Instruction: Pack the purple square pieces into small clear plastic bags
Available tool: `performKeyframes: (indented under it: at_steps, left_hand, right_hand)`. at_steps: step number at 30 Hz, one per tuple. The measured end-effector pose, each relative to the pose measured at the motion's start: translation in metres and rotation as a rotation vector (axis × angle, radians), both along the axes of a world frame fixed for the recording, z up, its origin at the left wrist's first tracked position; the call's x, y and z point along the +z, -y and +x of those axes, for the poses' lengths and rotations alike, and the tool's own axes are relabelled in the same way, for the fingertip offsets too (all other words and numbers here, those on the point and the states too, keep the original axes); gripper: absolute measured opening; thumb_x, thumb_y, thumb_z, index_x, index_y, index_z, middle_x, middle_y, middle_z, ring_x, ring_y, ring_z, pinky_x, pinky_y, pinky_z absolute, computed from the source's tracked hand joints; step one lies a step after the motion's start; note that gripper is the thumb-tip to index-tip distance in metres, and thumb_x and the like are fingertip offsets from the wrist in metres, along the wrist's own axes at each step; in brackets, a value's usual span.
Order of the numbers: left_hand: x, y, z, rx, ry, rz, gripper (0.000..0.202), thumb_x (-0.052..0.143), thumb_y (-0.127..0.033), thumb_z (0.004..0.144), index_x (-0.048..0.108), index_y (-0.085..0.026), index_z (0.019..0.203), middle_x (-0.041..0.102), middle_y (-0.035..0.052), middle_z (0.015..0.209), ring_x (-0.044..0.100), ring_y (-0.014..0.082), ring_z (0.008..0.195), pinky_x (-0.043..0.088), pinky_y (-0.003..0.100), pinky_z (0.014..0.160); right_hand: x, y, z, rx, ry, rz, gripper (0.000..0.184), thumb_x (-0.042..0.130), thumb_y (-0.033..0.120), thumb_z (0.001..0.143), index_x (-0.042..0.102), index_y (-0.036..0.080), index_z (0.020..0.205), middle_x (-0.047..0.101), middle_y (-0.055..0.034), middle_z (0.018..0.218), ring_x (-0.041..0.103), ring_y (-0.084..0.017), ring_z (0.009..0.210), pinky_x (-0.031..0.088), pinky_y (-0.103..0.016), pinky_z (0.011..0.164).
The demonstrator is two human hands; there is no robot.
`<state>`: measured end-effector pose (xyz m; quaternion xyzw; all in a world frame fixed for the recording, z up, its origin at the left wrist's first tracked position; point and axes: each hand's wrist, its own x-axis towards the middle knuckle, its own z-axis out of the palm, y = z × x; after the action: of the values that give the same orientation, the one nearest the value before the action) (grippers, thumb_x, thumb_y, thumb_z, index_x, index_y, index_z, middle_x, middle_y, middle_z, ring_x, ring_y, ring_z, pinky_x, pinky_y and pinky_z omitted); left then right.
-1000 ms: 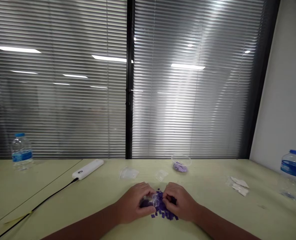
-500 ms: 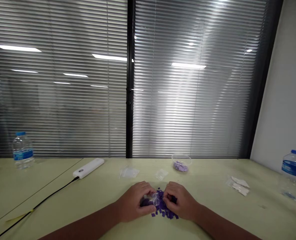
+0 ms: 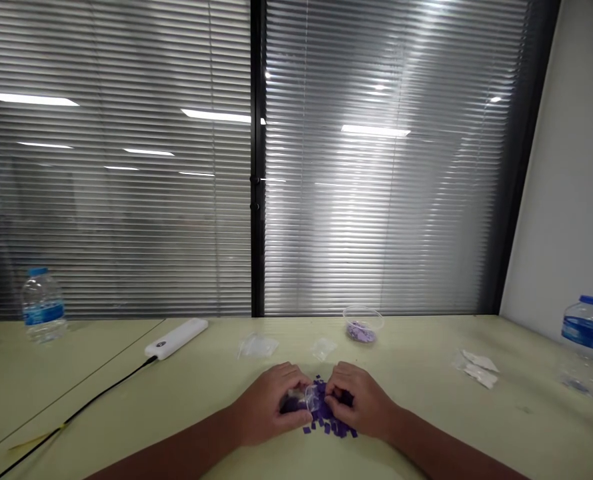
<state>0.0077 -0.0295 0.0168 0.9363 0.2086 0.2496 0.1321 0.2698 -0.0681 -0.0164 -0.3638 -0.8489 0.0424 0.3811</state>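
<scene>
My left hand and my right hand rest close together on the pale green table, fingers curled. Between them they pinch a small clear plastic bag holding dark purple pieces. A heap of small purple squares lies on the table under and just in front of the fingers. Much of the bag is hidden by my fingers.
Behind the hands lie two empty clear bags and a clear bowl of pale purple bits. A white power bank with black cable sits left. Water bottles stand far left and far right. White packets lie right.
</scene>
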Motion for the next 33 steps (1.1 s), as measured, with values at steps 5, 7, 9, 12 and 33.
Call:
performKeyframes:
  at_steps: [5, 7, 9, 12, 33]
  left_hand:
    - [-0.0013, -0.0013, 0.0001, 0.005, 0.007, 0.015, 0.035, 0.072, -0.053, 0.093, 0.066, -0.024, 0.110, 0.067, 0.0044, 0.098, 0.060, 0.0249, 0.089, 0.047, 0.033, 0.081]
    - [-0.0016, -0.0020, -0.0002, 0.003, 0.005, 0.015, 0.034, 0.072, -0.054, 0.093, 0.066, -0.025, 0.111, 0.067, 0.0043, 0.098, 0.060, 0.0250, 0.089, 0.047, 0.033, 0.081]
    - [-0.0014, -0.0021, -0.0004, -0.003, 0.004, 0.011, 0.034, 0.071, -0.053, 0.093, 0.065, -0.025, 0.112, 0.067, 0.0037, 0.099, 0.061, 0.0249, 0.090, 0.047, 0.033, 0.081]
    - [-0.0004, -0.0014, -0.0003, -0.004, 0.009, 0.015, 0.034, 0.072, -0.052, 0.093, 0.066, -0.025, 0.112, 0.067, 0.0033, 0.098, 0.061, 0.0247, 0.090, 0.046, 0.033, 0.080]
    - [0.0010, 0.0004, 0.0005, -0.006, 0.004, 0.013, 0.033, 0.070, -0.053, 0.095, 0.066, -0.025, 0.111, 0.068, 0.0051, 0.098, 0.062, 0.0253, 0.090, 0.047, 0.033, 0.080]
  right_hand:
    - [0.0020, 0.0012, 0.0008, 0.001, 0.019, 0.008, 0.013, 0.061, 0.016, 0.093, 0.060, 0.023, 0.082, 0.061, 0.0001, 0.075, 0.059, -0.018, 0.078, 0.042, -0.030, 0.072]
    - [0.0021, 0.0014, 0.0009, 0.002, 0.026, 0.011, 0.014, 0.060, 0.018, 0.094, 0.060, 0.023, 0.082, 0.062, -0.0003, 0.076, 0.059, -0.019, 0.078, 0.042, -0.030, 0.072]
    - [0.0020, 0.0014, 0.0008, 0.000, 0.027, 0.013, 0.015, 0.059, 0.019, 0.096, 0.060, 0.023, 0.081, 0.062, -0.0007, 0.075, 0.059, -0.019, 0.078, 0.043, -0.031, 0.072]
    - [0.0015, 0.0011, 0.0007, -0.005, 0.029, 0.024, 0.017, 0.058, 0.020, 0.098, 0.060, 0.022, 0.081, 0.062, -0.0009, 0.075, 0.058, -0.018, 0.077, 0.043, -0.031, 0.072]
    - [-0.0020, -0.0028, 0.0033, -0.011, 0.048, 0.018, 0.036, 0.055, 0.042, 0.108, 0.066, 0.021, 0.080, 0.063, -0.0020, 0.074, 0.059, -0.019, 0.076, 0.042, -0.031, 0.071]
